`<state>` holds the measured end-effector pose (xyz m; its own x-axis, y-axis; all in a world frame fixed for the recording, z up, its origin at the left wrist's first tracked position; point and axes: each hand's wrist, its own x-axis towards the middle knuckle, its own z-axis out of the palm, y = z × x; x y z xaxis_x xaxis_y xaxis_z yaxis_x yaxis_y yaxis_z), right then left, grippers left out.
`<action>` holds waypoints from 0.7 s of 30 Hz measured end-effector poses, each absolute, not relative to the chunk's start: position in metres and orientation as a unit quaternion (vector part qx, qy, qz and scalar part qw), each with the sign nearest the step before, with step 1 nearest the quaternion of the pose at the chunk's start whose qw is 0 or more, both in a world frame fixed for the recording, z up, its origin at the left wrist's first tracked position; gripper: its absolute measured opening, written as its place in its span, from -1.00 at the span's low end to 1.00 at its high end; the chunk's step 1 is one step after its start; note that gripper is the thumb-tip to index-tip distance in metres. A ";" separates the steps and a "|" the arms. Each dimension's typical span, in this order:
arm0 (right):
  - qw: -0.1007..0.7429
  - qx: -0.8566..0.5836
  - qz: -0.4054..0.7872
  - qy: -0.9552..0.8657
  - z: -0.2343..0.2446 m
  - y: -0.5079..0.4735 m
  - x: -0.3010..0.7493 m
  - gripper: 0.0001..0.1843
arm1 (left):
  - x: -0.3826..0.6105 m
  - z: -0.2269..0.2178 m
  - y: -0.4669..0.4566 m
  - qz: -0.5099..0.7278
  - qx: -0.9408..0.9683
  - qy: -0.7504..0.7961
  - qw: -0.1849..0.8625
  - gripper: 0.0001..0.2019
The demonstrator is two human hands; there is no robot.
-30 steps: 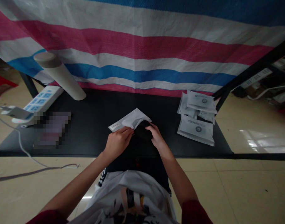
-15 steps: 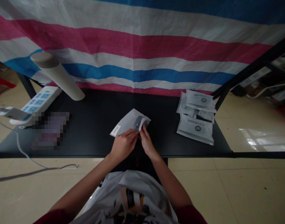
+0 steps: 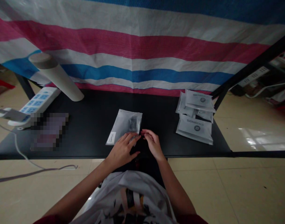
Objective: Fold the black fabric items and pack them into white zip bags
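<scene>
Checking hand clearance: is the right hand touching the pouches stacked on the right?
Apart. The head view shows black tabletop between the right hand and the white printed pouches.

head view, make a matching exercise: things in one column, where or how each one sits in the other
Things
1. left hand
2. cardboard tube
3. stack of printed pouches
4. power strip

Places and states
a. piled at the right side of the black table
b. tilted, lower end on the table, towards the back left
c. lying flat at the table's left end
d. fingers at the lower edge of the centre pouch

Pairs: 1-d, 2-b, 3-a, 4-c
</scene>
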<state>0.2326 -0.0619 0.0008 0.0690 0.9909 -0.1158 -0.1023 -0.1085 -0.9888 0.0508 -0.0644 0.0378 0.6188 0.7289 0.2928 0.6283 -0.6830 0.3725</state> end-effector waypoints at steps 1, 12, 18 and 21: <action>0.496 -0.530 0.537 -0.430 0.001 -0.065 0.234 -0.68 | 0.045 0.035 -0.066 0.221 0.896 0.369 0.110 -0.50; 0.335 -0.491 0.597 -0.539 0.010 -0.080 0.218 -0.58 | 0.033 0.022 -0.063 0.283 0.896 0.342 0.011 -0.86; 0.389 -0.501 0.640 -0.433 0.005 -0.083 0.212 -0.61 | 0.045 0.022 -0.061 0.267 0.910 0.318 -0.006 -0.83; 0.402 -0.538 0.619 -0.407 0.001 -0.084 0.212 -0.65 | 0.047 0.018 -0.063 0.270 0.918 0.291 -0.008 -0.82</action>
